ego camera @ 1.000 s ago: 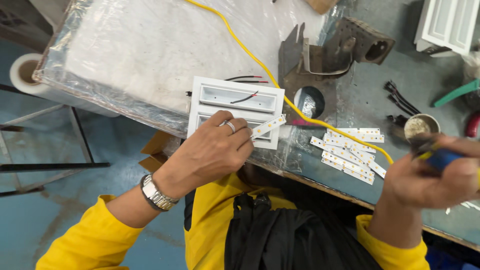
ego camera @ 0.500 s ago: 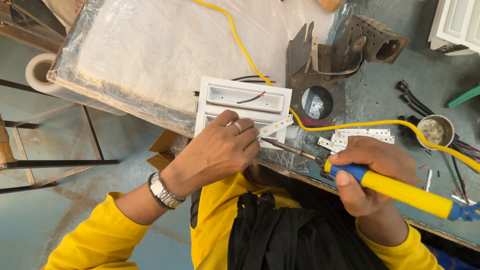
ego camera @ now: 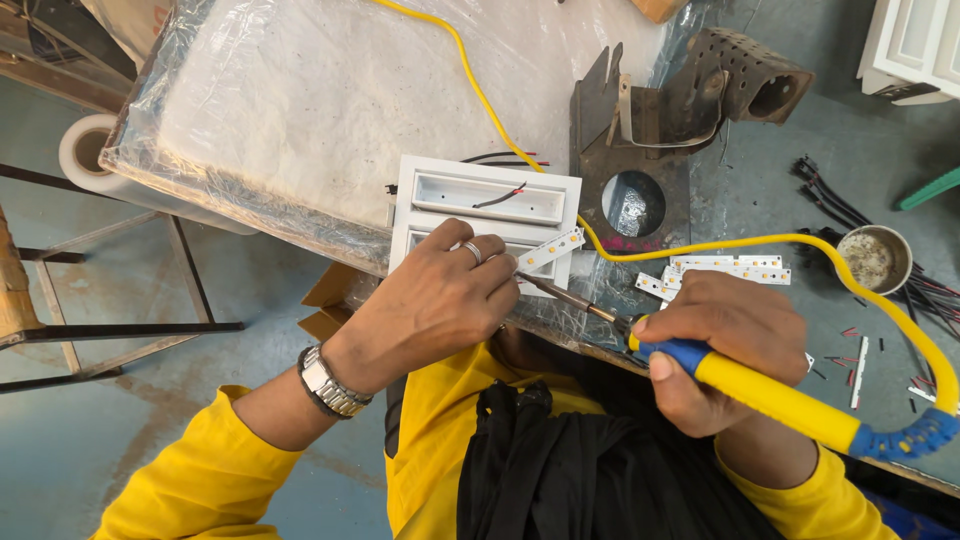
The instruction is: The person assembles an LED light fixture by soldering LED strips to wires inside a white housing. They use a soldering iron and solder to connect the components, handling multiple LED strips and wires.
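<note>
My left hand [ego camera: 440,300] rests on the front of a white two-slot light housing [ego camera: 485,205] and pinches a small white strip with yellow dots [ego camera: 550,249] against it. My right hand [ego camera: 730,345] grips a soldering iron with a yellow and blue handle [ego camera: 770,390]. Its thin metal tip [ego camera: 555,293] reaches left to just under the strip, close to my left fingertips. A red and a black wire lie in the housing's upper slot.
Several more white strips [ego camera: 730,268] lie on the grey table beside the right hand. A rusty metal stand [ego camera: 680,110], a small tin [ego camera: 872,258], black cable ties [ego camera: 830,195] and a plastic-wrapped white slab [ego camera: 330,90] surround the work. The iron's yellow cord [ego camera: 800,240] loops over the table.
The right hand came in from the far right with the soldering iron and has brought its tip up to the strip. The left hand has stayed on the housing.
</note>
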Demonstrator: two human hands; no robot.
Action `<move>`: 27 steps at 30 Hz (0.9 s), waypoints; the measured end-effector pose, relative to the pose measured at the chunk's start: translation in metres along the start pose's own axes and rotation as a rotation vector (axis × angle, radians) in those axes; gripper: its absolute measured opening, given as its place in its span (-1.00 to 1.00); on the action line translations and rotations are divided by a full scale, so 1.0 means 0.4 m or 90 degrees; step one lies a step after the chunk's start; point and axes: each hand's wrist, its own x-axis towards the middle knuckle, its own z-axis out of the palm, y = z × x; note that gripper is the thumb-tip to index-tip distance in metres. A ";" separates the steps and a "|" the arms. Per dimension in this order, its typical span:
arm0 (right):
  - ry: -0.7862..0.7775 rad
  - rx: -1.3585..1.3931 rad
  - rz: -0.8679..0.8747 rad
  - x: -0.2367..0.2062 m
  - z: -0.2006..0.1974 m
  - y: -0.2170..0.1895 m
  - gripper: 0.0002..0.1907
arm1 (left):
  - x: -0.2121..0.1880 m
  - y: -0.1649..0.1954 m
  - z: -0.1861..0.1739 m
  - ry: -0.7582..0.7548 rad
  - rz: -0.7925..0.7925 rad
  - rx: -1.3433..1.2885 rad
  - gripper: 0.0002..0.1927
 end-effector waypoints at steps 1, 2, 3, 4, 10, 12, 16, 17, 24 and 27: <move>0.002 0.001 -0.001 0.001 0.001 -0.002 -0.85 | 0.001 0.000 0.000 0.002 0.000 0.006 -0.94; 0.004 0.002 -0.002 0.001 0.002 -0.003 -0.84 | 0.001 0.001 -0.001 0.004 0.001 0.012 -0.94; 0.006 0.003 -0.002 0.000 0.004 -0.004 -0.84 | 0.001 0.001 -0.001 0.000 0.001 0.011 -0.93; 0.005 -0.001 0.000 0.000 0.004 -0.005 -0.84 | 0.001 0.001 -0.001 -0.003 0.001 0.010 -0.92; 0.032 0.003 0.000 -0.002 0.000 -0.007 -0.84 | 0.000 0.000 -0.001 0.001 0.006 0.014 -0.93; 0.071 0.009 0.033 -0.005 -0.008 -0.015 -0.83 | 0.000 0.000 0.000 0.000 0.007 0.018 -0.93; 0.047 0.001 0.022 -0.004 -0.019 -0.015 -0.84 | 0.000 0.000 0.002 -0.004 0.007 0.021 -0.92; 0.038 -0.001 0.014 -0.003 -0.017 -0.012 -0.84 | 0.000 0.000 0.002 0.001 0.007 0.019 -0.92; 0.006 0.004 0.003 0.005 -0.004 -0.005 -0.84 | 0.003 0.001 0.002 -0.008 0.006 0.015 -0.92; -0.008 0.007 0.010 0.011 -0.004 -0.011 -0.84 | 0.003 0.003 0.001 -0.009 0.004 0.019 -0.93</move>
